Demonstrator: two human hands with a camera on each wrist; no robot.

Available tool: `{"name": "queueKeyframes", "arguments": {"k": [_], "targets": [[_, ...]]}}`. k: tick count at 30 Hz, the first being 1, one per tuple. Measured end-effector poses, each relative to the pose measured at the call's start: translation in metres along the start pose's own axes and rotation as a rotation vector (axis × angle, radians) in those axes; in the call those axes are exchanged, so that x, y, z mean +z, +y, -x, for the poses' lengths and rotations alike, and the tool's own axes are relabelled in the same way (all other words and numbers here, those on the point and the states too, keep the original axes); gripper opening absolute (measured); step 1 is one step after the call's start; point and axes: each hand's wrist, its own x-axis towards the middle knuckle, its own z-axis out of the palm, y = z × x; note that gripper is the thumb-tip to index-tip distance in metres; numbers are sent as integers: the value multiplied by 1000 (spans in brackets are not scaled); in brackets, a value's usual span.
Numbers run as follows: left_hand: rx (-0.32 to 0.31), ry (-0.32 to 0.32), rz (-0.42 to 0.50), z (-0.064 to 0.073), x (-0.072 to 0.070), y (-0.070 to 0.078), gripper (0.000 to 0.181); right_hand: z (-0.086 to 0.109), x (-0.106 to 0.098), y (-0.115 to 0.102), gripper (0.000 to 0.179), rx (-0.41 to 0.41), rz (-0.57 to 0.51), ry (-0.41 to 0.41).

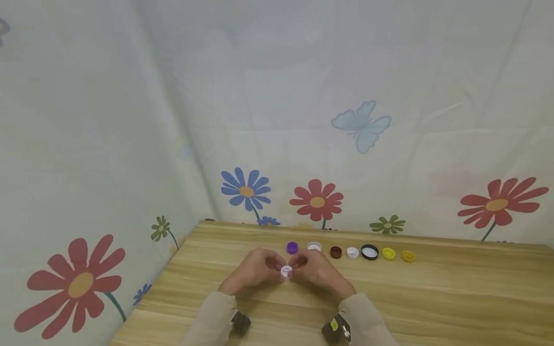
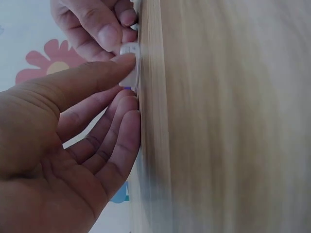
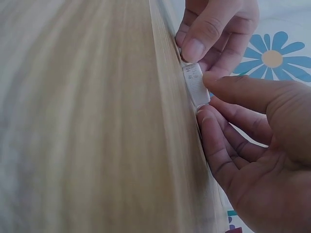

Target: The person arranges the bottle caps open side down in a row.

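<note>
A small white bottle cap [image 1: 286,271] with print on its top is low over the wooden table, between both hands. My left hand [image 1: 255,269] pinches its left side with thumb and fingers. From the other side my right hand [image 1: 318,270] grips the same cap, its thumb at the edge. In the right wrist view the cap's ridged side [image 3: 198,90] shows between the fingertips, close to the tabletop. The left wrist view has the left thumb covering part of the white cap [image 2: 128,77]. Just beyond the hands stands a purple cap [image 1: 292,248].
Right of the purple cap runs a row: a clear-rimmed white lid [image 1: 314,246], a dark brown cap [image 1: 335,252], a white cap [image 1: 352,253], a black-rimmed lid [image 1: 363,253], a yellow cap [image 1: 389,253] and an orange-yellow cap [image 1: 408,256]. A flowered cloth [image 1: 277,144] hangs behind the table.
</note>
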Motion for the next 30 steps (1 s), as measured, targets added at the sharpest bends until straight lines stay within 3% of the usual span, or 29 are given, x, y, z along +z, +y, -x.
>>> {"name": "queueKeyframes", "arguments": {"k": [8,22,30], "targets": [[-4,22,-13,0,-3,-3,28,1,0,-1,20,25,-48,12],[28,144,14,-15,-7,2,26,-7,-8,-8,17,51,-53,113],[15,195,78,-30,-3,0,29,-13,-22,-8,18,-23,28,166]]}}
